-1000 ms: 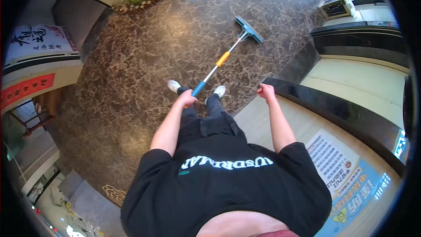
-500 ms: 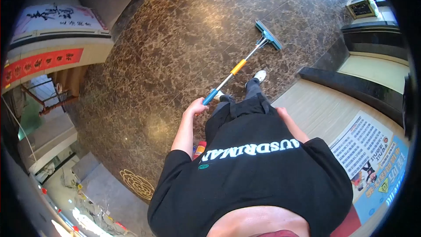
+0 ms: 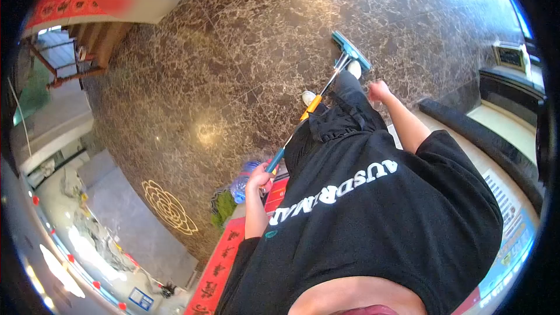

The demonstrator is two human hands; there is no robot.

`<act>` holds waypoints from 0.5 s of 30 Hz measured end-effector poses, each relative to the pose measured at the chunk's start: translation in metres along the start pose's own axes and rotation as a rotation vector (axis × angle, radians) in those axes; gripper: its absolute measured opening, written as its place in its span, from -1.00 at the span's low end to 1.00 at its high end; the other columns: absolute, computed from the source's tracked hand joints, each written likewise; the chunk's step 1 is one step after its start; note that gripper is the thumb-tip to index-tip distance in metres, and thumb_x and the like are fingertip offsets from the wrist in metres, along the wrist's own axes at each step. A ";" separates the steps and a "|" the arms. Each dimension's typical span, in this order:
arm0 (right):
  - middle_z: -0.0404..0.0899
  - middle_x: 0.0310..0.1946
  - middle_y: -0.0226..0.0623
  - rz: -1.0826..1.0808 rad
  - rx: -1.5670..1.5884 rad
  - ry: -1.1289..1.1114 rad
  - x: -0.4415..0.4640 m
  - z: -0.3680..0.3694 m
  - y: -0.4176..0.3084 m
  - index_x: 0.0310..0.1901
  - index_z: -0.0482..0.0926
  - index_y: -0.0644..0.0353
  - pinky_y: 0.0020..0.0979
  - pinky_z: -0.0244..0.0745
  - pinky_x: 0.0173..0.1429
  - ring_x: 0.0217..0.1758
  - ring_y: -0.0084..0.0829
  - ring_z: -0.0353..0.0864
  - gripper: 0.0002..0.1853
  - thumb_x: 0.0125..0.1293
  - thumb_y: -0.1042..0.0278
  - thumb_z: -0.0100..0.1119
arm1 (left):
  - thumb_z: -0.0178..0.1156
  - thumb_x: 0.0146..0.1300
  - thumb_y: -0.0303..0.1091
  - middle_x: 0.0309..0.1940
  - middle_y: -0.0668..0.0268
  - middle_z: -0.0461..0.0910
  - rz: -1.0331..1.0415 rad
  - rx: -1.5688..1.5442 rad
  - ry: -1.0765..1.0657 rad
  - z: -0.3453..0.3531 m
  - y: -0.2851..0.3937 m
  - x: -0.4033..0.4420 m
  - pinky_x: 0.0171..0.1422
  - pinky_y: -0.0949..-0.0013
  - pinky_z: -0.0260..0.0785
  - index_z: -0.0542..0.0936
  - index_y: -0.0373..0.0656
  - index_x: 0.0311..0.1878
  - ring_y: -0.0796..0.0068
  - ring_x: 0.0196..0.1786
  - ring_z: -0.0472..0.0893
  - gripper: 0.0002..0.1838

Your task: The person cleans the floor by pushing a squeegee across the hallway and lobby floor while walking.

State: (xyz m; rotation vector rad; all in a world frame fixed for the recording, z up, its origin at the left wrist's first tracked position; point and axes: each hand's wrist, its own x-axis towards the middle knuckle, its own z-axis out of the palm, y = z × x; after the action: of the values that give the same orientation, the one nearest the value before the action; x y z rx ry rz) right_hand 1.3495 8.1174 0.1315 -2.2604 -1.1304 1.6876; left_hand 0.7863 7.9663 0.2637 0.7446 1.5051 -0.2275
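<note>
My left hand (image 3: 260, 176) is wrapped round the blue grip at the end of a sponge mop (image 3: 310, 108), at my left hip. The mop has a metal pole with a yellow sleeve, and slants forward to the right. Its blue-green head (image 3: 352, 51) rests on the brown marble floor, just beyond the white shoe on my right foot (image 3: 354, 70). My right hand (image 3: 380, 91) hangs apart from the mop, in front of my right hip, its fingers curled with nothing seen in them.
Beside my left forearm are a blue plastic bottle (image 3: 240, 186), a green plant (image 3: 223, 208) and a red banner (image 3: 217, 268). A dark-edged ledge (image 3: 466, 128) runs along my right, with a framed sign (image 3: 509, 56) farther on. Brown marble floor (image 3: 233, 70) stretches ahead.
My right hand has swung forward from beside my hip. My left hand has come back with the mop's grip, and my right foot has stepped up to the mop head. The view has turned.
</note>
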 end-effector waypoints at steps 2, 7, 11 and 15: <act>0.48 -0.72 -0.24 0.128 0.221 0.061 -0.013 -0.009 -0.081 -0.63 0.48 0.27 -0.41 0.43 -0.59 -0.71 -0.39 0.49 -0.79 -0.01 0.34 -0.05 | 0.19 -0.18 -0.49 -0.57 0.36 0.44 -0.020 -0.162 -0.029 0.027 -0.033 0.027 -0.56 0.46 0.23 0.42 -0.23 -0.07 0.57 -0.56 0.42 -0.53; 0.46 -0.73 -0.30 -0.021 0.353 -0.063 -0.010 0.008 -0.146 -0.64 0.44 0.24 -0.45 0.40 -0.60 -0.69 -0.48 0.48 -0.64 0.18 0.17 -0.07 | 0.18 -0.17 -0.48 -0.62 0.37 0.42 -0.028 -0.185 0.129 0.073 0.039 0.001 -0.59 0.45 0.19 0.42 -0.24 -0.06 0.60 -0.61 0.39 -0.53; 0.48 -0.70 -0.31 -0.125 0.394 -0.060 0.022 0.011 -0.140 -0.63 0.44 0.24 -0.51 0.36 -0.57 -0.67 -0.51 0.45 -0.59 0.23 0.12 -0.13 | 0.17 -0.16 -0.46 -0.63 0.37 0.42 -0.023 -0.283 0.138 0.100 0.066 0.017 -0.60 0.45 0.20 0.43 -0.24 -0.10 0.59 -0.63 0.39 -0.57; 0.49 -0.69 -0.30 0.052 0.362 -0.179 0.089 -0.054 -0.185 -0.63 0.47 0.22 -0.52 0.37 -0.55 -0.64 -0.51 0.48 -0.65 0.13 0.14 -0.11 | 0.16 -0.16 -0.45 -0.65 0.36 0.42 -0.055 -0.354 0.172 0.116 0.109 0.021 -0.60 0.46 0.21 0.44 -0.24 -0.15 0.57 -0.65 0.39 -0.61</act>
State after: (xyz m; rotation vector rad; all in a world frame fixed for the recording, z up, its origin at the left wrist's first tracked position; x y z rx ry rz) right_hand 1.3140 8.3223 0.1726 -1.9644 -0.7217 1.9602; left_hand 0.9453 7.9897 0.2650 0.4477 1.6732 0.0640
